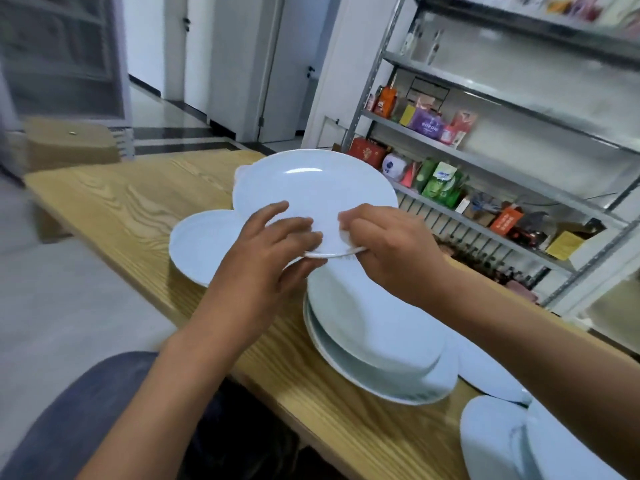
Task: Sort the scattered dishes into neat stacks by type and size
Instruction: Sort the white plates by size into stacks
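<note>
A large white plate [311,188] is lifted above the wooden table [114,206], tilted slightly. My left hand [266,258] grips its near rim, fingers on top and thumb under. My right hand [384,247] pinches the same rim beside it. Below my hands lies a stack of large white plates [381,344]. A smaller white plate [201,244] sits on the table to the left. More white dishes [502,441] overlap at the lower right, partly cut off by the frame. Another dish edge [242,171] peeks out behind the held plate.
A metal shelf rack [485,161] with boxes and packets stands right behind the table's far edge. Cardboard boxes [69,140] sit on the floor at the left. My knee in blue trousers [97,410] is against the table's near edge.
</note>
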A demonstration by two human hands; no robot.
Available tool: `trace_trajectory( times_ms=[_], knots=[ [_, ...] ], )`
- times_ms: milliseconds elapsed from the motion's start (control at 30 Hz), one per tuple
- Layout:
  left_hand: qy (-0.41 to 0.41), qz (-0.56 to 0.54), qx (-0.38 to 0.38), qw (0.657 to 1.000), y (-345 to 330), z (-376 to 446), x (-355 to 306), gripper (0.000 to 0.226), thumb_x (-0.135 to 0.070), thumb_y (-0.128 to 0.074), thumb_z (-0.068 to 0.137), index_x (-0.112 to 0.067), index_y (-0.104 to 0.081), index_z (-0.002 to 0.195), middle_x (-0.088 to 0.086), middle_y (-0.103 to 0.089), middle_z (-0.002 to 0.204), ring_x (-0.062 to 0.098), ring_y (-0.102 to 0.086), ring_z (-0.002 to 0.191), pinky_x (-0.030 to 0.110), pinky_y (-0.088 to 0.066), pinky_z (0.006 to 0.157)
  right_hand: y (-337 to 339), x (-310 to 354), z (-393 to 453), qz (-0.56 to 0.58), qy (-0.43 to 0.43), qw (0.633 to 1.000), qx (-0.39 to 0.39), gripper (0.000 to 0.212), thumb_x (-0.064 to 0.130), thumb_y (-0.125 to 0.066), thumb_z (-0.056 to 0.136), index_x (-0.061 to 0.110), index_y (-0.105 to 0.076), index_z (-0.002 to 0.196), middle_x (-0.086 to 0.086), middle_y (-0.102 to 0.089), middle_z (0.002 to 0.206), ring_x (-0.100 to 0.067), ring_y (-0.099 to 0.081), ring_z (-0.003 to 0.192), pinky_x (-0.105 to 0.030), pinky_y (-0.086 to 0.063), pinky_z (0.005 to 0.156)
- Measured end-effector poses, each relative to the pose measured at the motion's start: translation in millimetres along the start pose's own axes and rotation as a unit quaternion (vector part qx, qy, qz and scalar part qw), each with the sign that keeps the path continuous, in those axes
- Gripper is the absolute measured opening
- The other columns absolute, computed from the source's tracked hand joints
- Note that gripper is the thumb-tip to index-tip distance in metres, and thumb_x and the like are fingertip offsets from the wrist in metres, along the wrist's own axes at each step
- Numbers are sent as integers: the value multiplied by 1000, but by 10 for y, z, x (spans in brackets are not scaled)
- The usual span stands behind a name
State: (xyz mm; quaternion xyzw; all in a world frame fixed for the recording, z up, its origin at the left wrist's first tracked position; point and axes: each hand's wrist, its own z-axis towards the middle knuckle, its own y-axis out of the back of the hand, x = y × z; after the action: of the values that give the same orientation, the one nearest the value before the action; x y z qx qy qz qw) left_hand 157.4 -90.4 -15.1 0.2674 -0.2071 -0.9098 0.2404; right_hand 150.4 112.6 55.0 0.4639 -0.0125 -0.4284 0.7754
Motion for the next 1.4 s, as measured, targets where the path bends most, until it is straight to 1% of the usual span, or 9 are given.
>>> trace_trajectory(
  times_ms=[100,167,267,633,833,933,1033,1133,1400],
  knots=[
    [13,-1,-19,1000,106,-72,165,32,-35,-57,86,-13,-72,105,1,-68,111,32,-50,121,34,-40,96,-82,79,150,15,-21,998,54,10,-3,-63,77,5,-62,82,-10,-68,91,-32,-63,81,-37,-48,72],
    [30,7,-15,999,161,-116,273,27,-31,-64,84,-10,-73,99,3,-70,107,35,-50,121,35,-39,95,-129,114,206,27,-39,992,115,14,5,-65,79,10,-63,92,-7,-66,102,-27,-61,97,-28,-41,87],
    [46,32,6,998,211,-164,433,18,-19,-69,78,-7,-74,91,8,-72,101,42,-49,121,42,-41,94,-187,156,206,46,-71,981,174,28,18,-65,86,15,-60,113,-3,-59,122,-22,-51,118,-32,-39,102],
    [187,40,81,978,261,-198,758,15,-14,-73,80,-10,-75,95,7,-63,123,28,-24,141,42,-30,108,-352,127,101,72,-109,969,207,13,21,-61,90,18,-66,102,-1,-59,123,-17,-50,117,-26,-41,93],
    [249,33,118,961,260,-256,733,26,-30,-61,83,-16,-72,103,-4,-62,125,12,-20,143,38,-31,108,-355,137,35,89,-126,965,213,11,22,-60,91,18,-66,101,1,-58,122,-17,-50,117,-25,-40,90],
    [264,87,142,950,256,-264,676,31,-45,-47,89,-24,-69,99,-14,-63,120,7,-23,141,45,-27,106,-333,137,-25,94,-136,962,219,12,23,-59,92,19,-65,101,2,-58,122,-16,-50,115,-32,-46,91],
    [256,174,187,932,242,-240,615,44,-59,-33,92,-29,-66,95,-15,-61,118,8,-22,141,61,-2,108,-277,129,-86,91,-155,958,224,13,24,-58,93,20,-65,103,3,-58,123,-15,-49,116,-33,-47,92],
    [236,205,189,931,218,-211,541,50,-60,-27,93,-31,-65,108,-14,-57,129,9,-18,143,64,9,107,-181,83,-172,91,-173,957,215,12,24,-59,93,20,-64,103,3,-58,122,-16,-50,116,-32,-47,91],
    [54,98,117,987,-55,-21,25,48,-50,-33,95,-24,-56,129,-6,-51,139,13,-21,143,54,-2,116,218,-276,-652,54,-291,933,203,13,23,-58,92,20,-63,103,7,-59,109,-15,-56,102,-34,-49,85]
  ],
)
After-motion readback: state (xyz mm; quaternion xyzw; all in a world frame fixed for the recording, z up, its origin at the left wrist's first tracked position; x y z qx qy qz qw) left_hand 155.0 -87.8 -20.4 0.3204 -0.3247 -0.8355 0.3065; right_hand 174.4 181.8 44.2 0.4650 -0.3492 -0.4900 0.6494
